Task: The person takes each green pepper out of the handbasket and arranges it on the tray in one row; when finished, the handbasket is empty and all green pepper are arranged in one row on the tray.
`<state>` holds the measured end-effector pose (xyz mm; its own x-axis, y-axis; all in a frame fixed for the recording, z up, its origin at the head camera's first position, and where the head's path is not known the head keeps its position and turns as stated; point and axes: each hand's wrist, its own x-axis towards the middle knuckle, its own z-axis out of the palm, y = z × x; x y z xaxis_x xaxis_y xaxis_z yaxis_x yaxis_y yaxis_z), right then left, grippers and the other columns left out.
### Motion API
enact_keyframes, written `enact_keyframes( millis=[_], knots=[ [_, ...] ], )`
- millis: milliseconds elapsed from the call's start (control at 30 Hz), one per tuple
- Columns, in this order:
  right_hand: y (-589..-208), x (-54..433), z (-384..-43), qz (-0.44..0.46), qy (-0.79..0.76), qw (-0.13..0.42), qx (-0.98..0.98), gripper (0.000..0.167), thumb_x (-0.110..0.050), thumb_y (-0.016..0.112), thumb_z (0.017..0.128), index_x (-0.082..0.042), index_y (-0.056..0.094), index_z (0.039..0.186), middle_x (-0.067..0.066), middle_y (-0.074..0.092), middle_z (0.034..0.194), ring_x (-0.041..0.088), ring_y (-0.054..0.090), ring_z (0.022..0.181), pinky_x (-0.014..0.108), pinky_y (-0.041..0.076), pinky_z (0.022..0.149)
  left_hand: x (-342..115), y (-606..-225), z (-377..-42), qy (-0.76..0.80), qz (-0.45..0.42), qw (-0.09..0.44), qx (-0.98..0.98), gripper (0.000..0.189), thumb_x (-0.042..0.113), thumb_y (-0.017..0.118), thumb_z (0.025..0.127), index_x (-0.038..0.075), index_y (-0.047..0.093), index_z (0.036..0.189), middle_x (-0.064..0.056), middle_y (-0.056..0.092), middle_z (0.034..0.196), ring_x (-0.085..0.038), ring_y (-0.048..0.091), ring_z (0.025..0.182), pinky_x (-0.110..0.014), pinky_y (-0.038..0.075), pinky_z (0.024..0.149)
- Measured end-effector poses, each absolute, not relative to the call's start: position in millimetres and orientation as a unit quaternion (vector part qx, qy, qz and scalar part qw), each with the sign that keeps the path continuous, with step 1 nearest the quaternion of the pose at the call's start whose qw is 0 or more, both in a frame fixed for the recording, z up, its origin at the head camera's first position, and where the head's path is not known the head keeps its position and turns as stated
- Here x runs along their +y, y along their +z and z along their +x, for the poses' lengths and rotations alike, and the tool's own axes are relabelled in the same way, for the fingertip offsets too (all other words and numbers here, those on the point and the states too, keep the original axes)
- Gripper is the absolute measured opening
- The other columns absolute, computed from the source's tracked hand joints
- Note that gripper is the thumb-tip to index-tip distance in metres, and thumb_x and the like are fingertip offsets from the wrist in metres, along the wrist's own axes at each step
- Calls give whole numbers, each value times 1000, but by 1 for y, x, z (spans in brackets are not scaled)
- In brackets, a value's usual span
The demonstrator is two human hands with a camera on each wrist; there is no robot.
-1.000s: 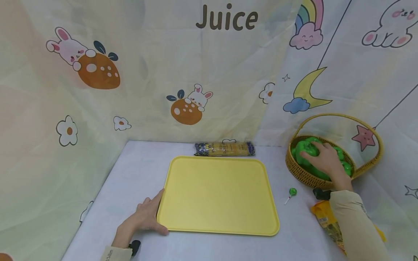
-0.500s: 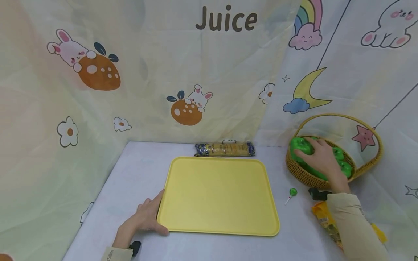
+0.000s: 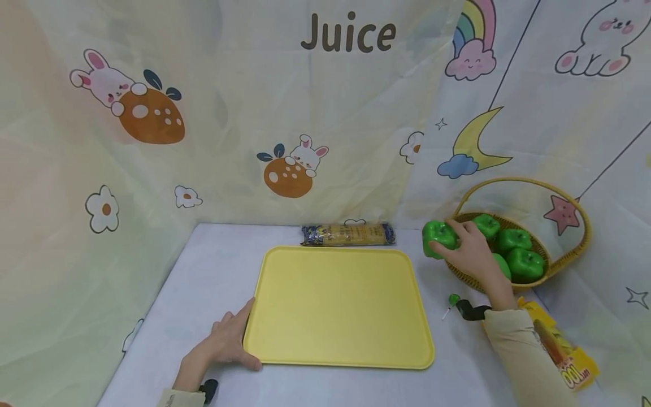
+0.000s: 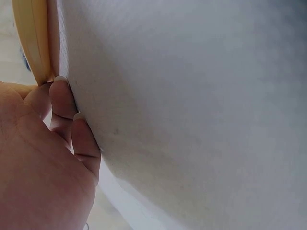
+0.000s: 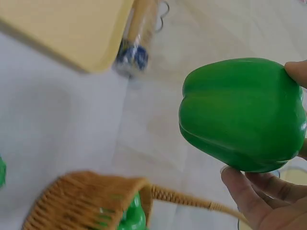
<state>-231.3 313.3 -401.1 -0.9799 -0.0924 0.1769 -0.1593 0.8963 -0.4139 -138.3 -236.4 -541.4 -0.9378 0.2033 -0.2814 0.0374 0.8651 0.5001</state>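
Observation:
My right hand (image 3: 475, 254) grips a green bell pepper (image 3: 438, 239) between thumb and fingers, just left of the wicker basket (image 3: 569, 261) and above the table. In the right wrist view the bell pepper (image 5: 242, 115) lies on its side, its smooth lobed body facing the camera. Several more green peppers (image 3: 526, 264) fill the basket. At the lower left corner of the yellow tray (image 3: 338, 308), my left hand (image 3: 227, 339) rests with thumb and fingers spread along the edges. The left wrist view has its fingertips (image 4: 62, 98) bent against the white table, beside the tray's rim (image 4: 33, 38).
Behind the tray lies a long clear-wrapped pack (image 3: 348, 234) with dark blue ends. A green lollipop (image 3: 454, 299) is on the table right of the tray, partly beside my wrist strap. An orange-yellow snack bag (image 3: 572, 364) lies under and beyond my right forearm. Printed cloth (image 3: 229, 102) hangs behind.
My right hand has lifted the bell pepper out of the basket and moved left with it, uncovering the other peppers and more of the snack bag. My left hand stays at the tray.

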Motion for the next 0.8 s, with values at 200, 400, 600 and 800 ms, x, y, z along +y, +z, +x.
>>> enact_keyframes(
  millis=[200, 400, 600, 800],
  knots=[
    [-415, 289, -233, 80, 224, 65, -969, 83, -53, 65, 93, 0, 39, 151, 32, 41, 130, 39, 49, 98, 54, 44, 79, -237, -541, -137, 257, 64, 165, 950, 161, 70, 92, 31, 23, 14, 163, 3, 61, 134, -16, 38, 88, -33, 30, 74],
    [-429, 266, -236, 88, 232, 41, -968, 85, -57, 64, 91, -4, 38, 152, 28, 39, 132, 37, 50, 99, 54, 45, 80, -238, -539, -136, 260, 64, 164, 949, 159, 69, 93, 32, 23, 14, 163, 2, 59, 136, -17, 38, 90, -33, 30, 75],
    [-443, 247, -238, 102, 233, 36, -966, 83, -56, 67, 90, -5, 41, 151, 25, 41, 126, 30, 49, 92, 45, 46, 75, -238, -538, -137, 256, 71, 160, 951, 160, 71, 92, 32, 22, 13, 163, 1, 59, 138, -16, 38, 89, -33, 30, 74],
    [-458, 234, -237, 124, 250, 41, -959, 76, -48, 71, 89, -4, 47, 145, 23, 44, 120, 29, 53, 91, 46, 51, 76, -237, -538, -137, 252, 70, 159, 952, 160, 73, 91, 32, 21, 14, 163, 0, 55, 144, -15, 37, 89, -33, 30, 75]
  ],
)
